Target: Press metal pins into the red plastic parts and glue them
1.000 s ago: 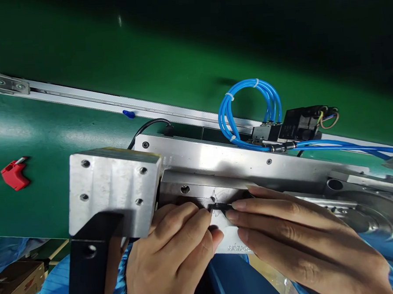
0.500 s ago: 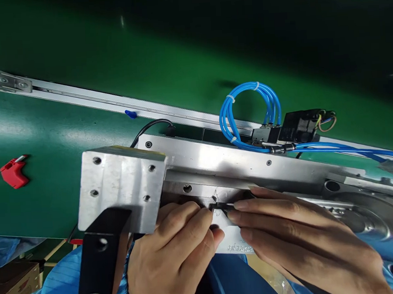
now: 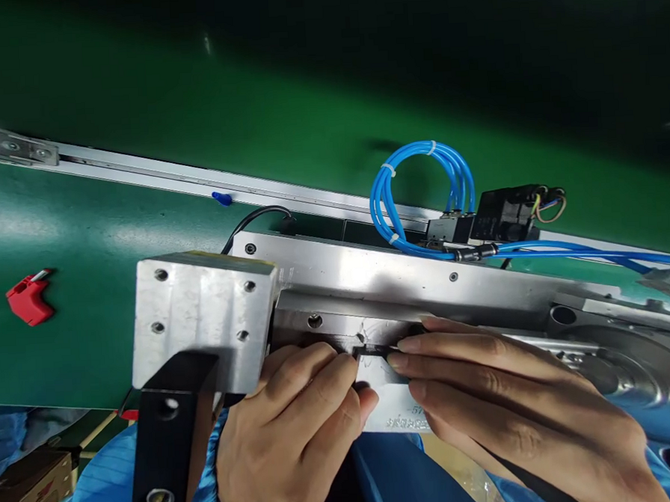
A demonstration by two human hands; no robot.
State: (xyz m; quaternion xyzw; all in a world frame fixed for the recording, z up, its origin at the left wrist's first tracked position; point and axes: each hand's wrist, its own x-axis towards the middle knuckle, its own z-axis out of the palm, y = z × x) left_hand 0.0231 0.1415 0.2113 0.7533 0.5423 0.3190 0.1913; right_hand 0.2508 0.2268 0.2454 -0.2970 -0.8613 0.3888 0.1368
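Observation:
My left hand [image 3: 291, 433] is curled, its fingertips pinching a small black part [image 3: 372, 351] at the front face of a long aluminium fixture [image 3: 392, 278]. My right hand [image 3: 506, 407] comes in from the right with its fingers held together, their tips pressed on the same black part. A white label [image 3: 397, 412] lies just below, between the two hands. An aluminium block [image 3: 204, 321] with screw holes stands left of my left hand, with a black bracket [image 3: 165, 432] hanging under it.
Coiled blue air tubes [image 3: 416, 194] and a black valve unit [image 3: 507, 213] sit behind the fixture. An aluminium rail [image 3: 140, 171] crosses the green belt [image 3: 87, 241]. A red tool [image 3: 28, 298] lies far left. A round metal plate [image 3: 639, 385] is at right.
Both hands stay pinched on the small black part. The view has shifted a little; nothing else has moved.

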